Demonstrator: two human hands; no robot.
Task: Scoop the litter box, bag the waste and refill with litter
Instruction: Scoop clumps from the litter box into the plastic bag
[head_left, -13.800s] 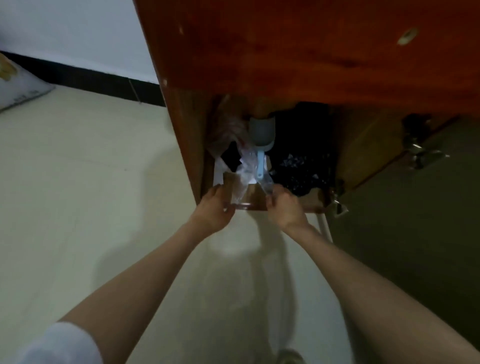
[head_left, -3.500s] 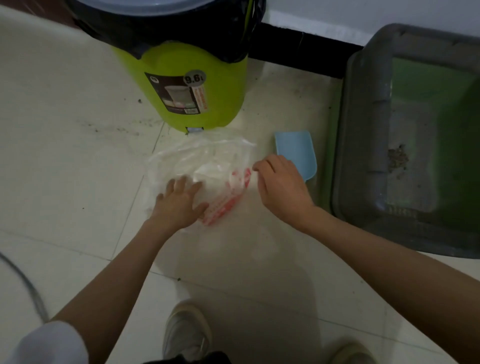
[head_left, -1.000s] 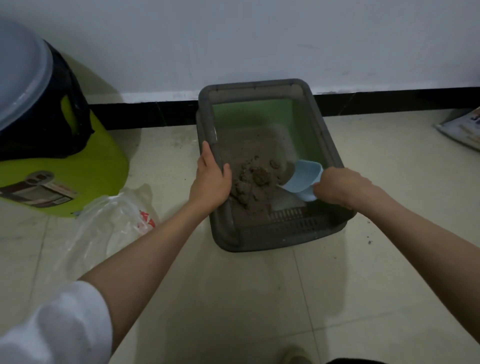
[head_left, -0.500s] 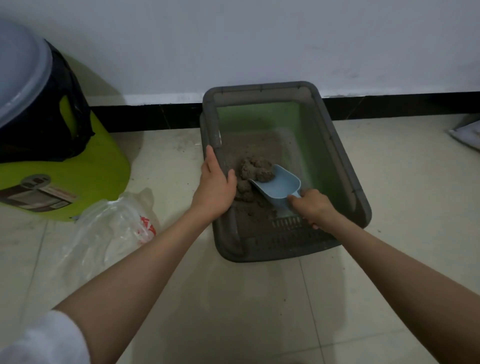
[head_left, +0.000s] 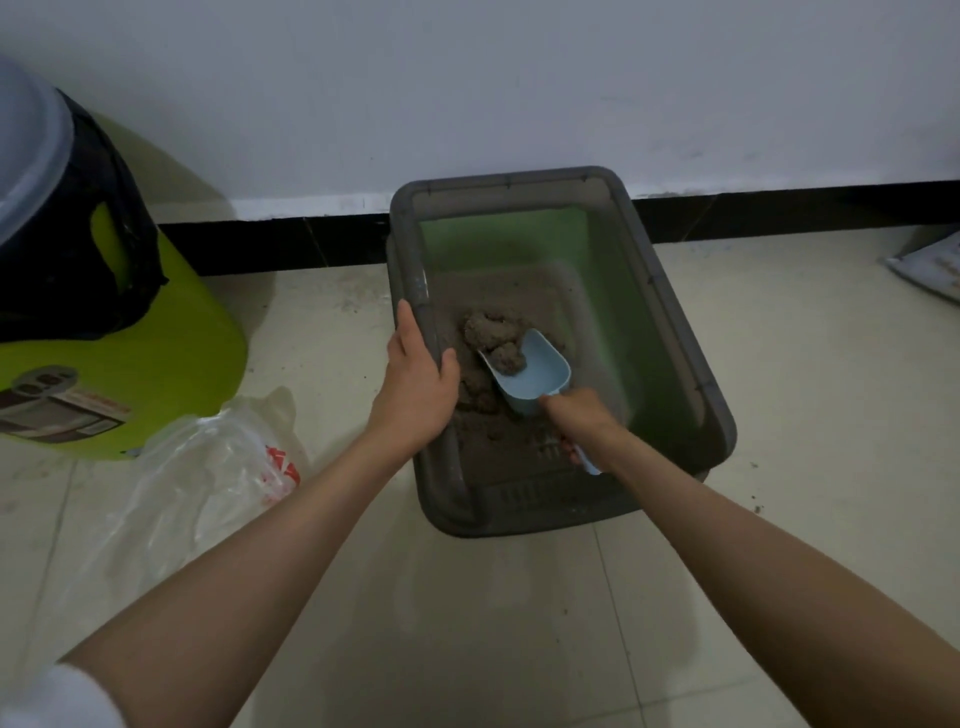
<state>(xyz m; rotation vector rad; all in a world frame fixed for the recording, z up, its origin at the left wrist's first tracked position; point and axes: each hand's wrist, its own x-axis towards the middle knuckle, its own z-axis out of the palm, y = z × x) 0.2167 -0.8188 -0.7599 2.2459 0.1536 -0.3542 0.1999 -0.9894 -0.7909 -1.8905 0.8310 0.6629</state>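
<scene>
Left hand (head_left: 415, 384) gripping litter box (head_left: 670, 332) rim, right hand (head_left: 576, 421) squeezing scoop (head_left: 535, 374) under clump (head_left: 493, 332): could crumble and spill before bag (head_left: 208, 467) beside left hand.

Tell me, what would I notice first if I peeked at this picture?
Probably the light blue scoop in the middle, digging into a brown clump of litter inside the grey litter box by the wall; the right hand holds its handle and the left hand grips the box's left rim. Next, the bright green bin on the left, with a clear plastic bag on the floor before it.
</scene>
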